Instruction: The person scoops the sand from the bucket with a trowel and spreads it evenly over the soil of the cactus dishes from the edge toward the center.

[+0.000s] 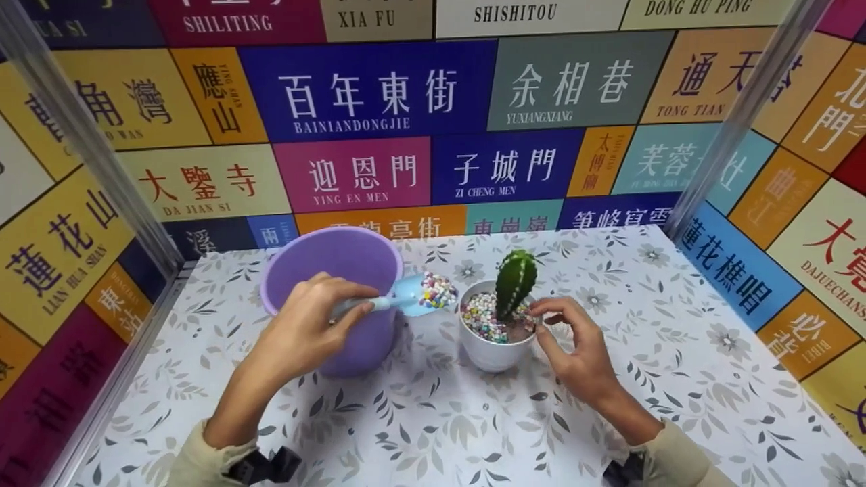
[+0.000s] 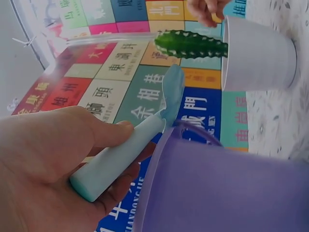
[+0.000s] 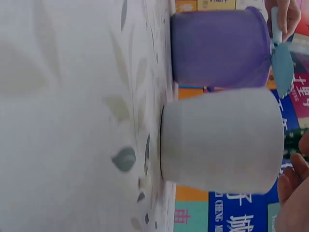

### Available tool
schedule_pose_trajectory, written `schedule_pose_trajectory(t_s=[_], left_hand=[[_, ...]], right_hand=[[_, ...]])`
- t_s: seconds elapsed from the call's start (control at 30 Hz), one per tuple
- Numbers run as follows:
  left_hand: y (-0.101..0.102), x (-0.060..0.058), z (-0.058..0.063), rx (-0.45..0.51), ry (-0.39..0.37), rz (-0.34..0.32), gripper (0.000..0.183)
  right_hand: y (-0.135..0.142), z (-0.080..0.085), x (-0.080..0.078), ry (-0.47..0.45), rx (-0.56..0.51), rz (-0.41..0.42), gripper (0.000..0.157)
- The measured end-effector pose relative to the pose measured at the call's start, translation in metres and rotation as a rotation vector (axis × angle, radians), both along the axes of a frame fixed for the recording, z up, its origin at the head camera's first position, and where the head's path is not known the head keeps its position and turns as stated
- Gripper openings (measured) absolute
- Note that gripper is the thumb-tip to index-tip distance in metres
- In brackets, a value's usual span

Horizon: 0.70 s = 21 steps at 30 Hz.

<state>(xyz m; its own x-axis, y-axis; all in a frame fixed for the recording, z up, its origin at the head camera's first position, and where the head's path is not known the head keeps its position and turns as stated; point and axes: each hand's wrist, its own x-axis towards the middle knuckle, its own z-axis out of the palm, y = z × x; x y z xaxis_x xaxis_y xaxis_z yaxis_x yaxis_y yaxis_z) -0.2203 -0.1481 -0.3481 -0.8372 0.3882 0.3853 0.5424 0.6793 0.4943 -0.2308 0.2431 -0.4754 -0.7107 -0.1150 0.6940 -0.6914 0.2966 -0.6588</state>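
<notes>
My left hand grips the handle of a light blue hand trowel. Small multicoloured pebbles heap its blade, which sits between the purple bucket and the white flower pot. In the left wrist view the trowel passes over the bucket's rim, with thumb and fingers around the handle. A green cactus stands in the pot amid similar pebbles. My right hand is at the pot's right rim, thumb and forefinger loosely bent and their tips apart.
The table wears a white cloth with grey leaves and flowers. Behind it rises a wall of coloured panels with Chinese lettering. Clear upright posts stand at the back corners.
</notes>
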Motion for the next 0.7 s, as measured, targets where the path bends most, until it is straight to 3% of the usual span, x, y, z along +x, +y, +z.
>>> schedule_pose_trajectory(t_s=[0.17,0.43,0.6,0.7], left_hand=[[0.010,-0.001,-0.002,-0.009,0.035,-0.035,0.020],[0.026,0.001,-0.007,-0.047,0.063,-0.076,0.019],[0.037,0.003,-0.011,-0.082,0.060,-0.097,0.019],[0.041,0.002,-0.011,-0.094,0.046,-0.096,0.018]], right_hand=[[0.008,0.000,-0.013,-0.106,0.068,-0.006,0.047],[0.010,-0.004,-0.029,-0.261,0.167,0.102,0.087],[0.016,-0.008,-0.028,-0.411,0.249,0.091,0.100],[0.018,-0.009,-0.030,-0.435,0.262,0.090,0.104]])
